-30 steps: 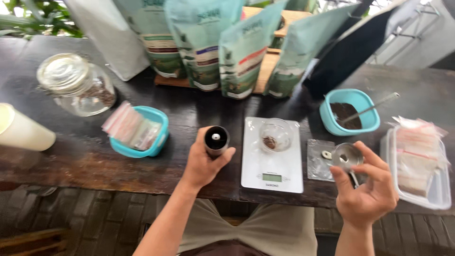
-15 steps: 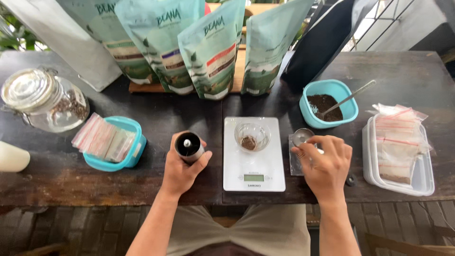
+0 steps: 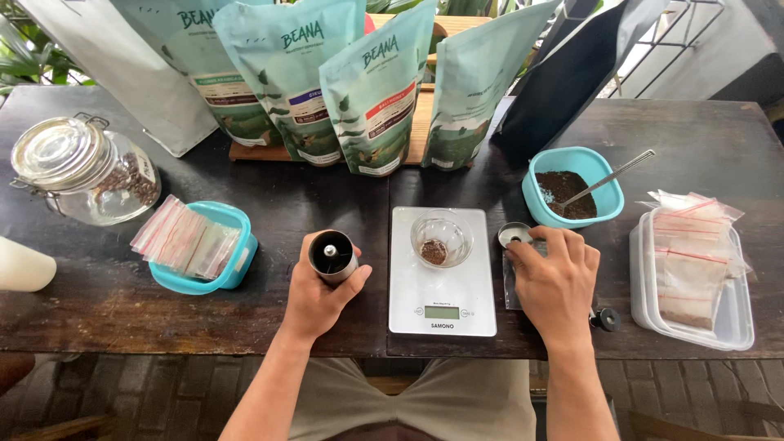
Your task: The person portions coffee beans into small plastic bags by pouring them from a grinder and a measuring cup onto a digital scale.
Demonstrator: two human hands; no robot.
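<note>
On the dark counter (image 3: 163,318), our left hand (image 3: 314,298) wraps its fingers round the upright grinder (image 3: 332,256), just left of the scale (image 3: 442,273) with its glass cup (image 3: 441,238) of grounds. Our right hand (image 3: 555,282) lies flat, fingers spread, over the grinder handle, touching its round cap (image 3: 514,235) (the handle itself is mostly hidden). A careless elbow could tip the open grinder or jolt the cup.

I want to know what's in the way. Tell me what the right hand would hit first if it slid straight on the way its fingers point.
The right hand points away from the person; its fingertips already touch the small round metal lid. Beyond that, probably the turquoise plastic bowl of ground coffee, though depth is unclear.
</note>
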